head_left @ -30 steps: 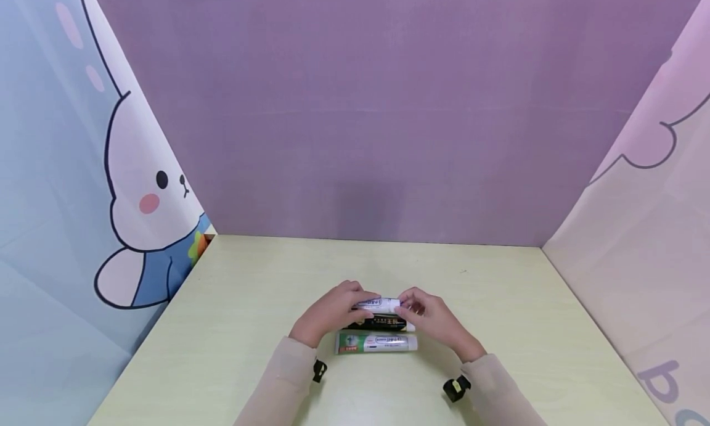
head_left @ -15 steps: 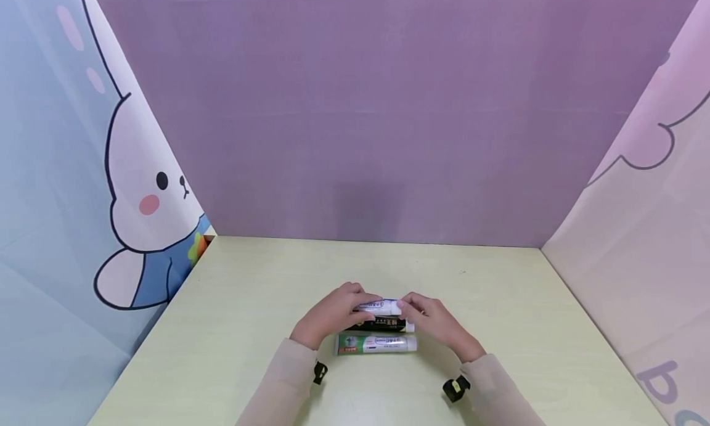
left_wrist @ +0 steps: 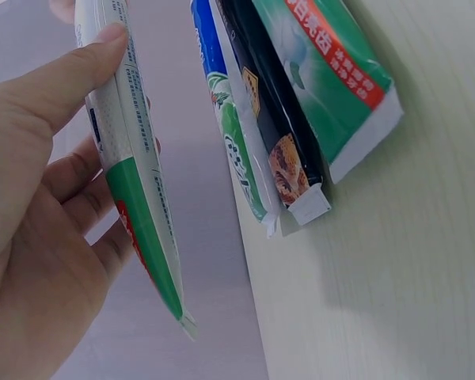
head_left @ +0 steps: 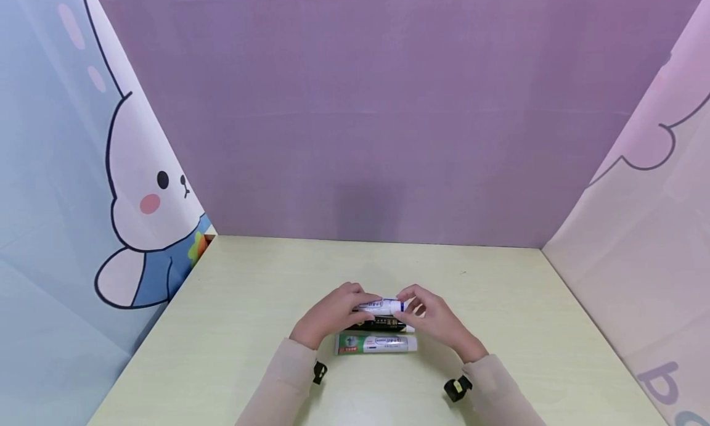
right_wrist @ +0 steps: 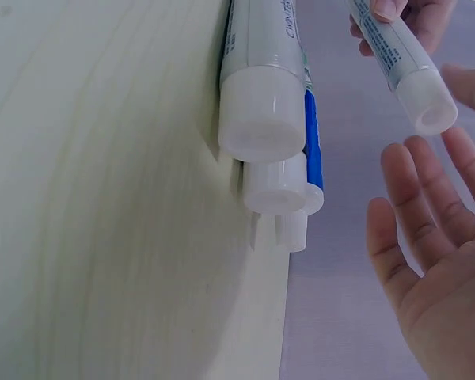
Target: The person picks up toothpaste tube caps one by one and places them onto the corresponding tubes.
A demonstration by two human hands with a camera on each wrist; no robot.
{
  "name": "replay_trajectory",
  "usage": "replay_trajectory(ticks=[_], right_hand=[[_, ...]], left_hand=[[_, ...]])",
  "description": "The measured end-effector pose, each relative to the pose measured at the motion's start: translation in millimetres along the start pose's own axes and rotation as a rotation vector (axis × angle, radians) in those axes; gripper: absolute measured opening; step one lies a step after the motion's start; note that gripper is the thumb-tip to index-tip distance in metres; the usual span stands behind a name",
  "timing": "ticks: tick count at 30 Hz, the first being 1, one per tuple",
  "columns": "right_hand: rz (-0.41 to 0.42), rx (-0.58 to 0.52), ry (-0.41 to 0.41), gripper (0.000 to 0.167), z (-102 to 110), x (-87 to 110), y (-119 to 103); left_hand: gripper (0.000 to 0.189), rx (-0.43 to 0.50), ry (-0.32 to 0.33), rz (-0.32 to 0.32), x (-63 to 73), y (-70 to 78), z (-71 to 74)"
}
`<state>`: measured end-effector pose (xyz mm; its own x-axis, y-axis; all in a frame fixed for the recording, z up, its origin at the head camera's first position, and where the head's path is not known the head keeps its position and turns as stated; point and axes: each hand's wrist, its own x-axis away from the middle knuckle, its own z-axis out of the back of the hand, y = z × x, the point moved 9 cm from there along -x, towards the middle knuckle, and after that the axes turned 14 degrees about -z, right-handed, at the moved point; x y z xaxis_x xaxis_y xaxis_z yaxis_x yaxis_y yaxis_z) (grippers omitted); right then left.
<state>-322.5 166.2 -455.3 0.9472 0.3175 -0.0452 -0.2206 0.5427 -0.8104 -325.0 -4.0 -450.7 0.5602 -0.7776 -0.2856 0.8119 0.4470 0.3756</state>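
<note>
My left hand (head_left: 333, 312) pinches a white and green toothpaste tube (left_wrist: 131, 150) between thumb and fingers, raised above the other tubes. Its white cap (right_wrist: 427, 101) points to the right. Around that cap end my right hand (right_wrist: 439, 253) has its fingers spread, the thumb and index fingertip right by the cap. Lower down lie more toothpaste tubes side by side: a green and white one (head_left: 377, 344) in front, a black one (head_left: 383, 323) behind it and a blue and green one (left_wrist: 229, 119) beyond. In the head view the raised tube hides part of the rear ones.
The tubes lie on a pale wood-look table (head_left: 249, 290). A purple cloth wall (head_left: 366, 136) stands at the back. Printed cloths flank both sides, the left one with a cartoon rabbit (head_left: 150, 179). A black strap device (head_left: 457, 389) sits at the right wrist.
My right hand's fingers, bunched at the tube's cap end half a second ago, have spread apart there. The left hand and the tubes on the table stay nearly still.
</note>
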Motion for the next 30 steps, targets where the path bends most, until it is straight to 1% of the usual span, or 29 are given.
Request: replay_trajectory(ticks=[7, 16, 20, 28, 30], right_hand=[[0.034, -0.012, 0.014, 0.029, 0, 2.8, -11], [0.045, 0.003, -0.001, 0.027, 1, 2.5, -5], [0.056, 0.014, 0.002, 0.026, 1, 1.9, -5], [0.016, 0.014, 0.004, 0.021, 0, 0.2, 2], [-0.010, 0.013, 0.000, 0.019, 0, 0.4, 1]], left_hand=[[0.041, 0.009, -0.004, 0.007, 0.3, 0.3, 2.0], [0.042, 0.011, -0.010, 0.020, 1.1, -1.5, 1.9], [0.042, 0.013, -0.008, 0.014, 0.6, -1.9, 2.1], [0.042, 0.007, -0.016, 0.018, 1.1, -2.2, 1.6], [0.042, 0.006, -0.015, 0.015, 1.2, -1.9, 1.5]])
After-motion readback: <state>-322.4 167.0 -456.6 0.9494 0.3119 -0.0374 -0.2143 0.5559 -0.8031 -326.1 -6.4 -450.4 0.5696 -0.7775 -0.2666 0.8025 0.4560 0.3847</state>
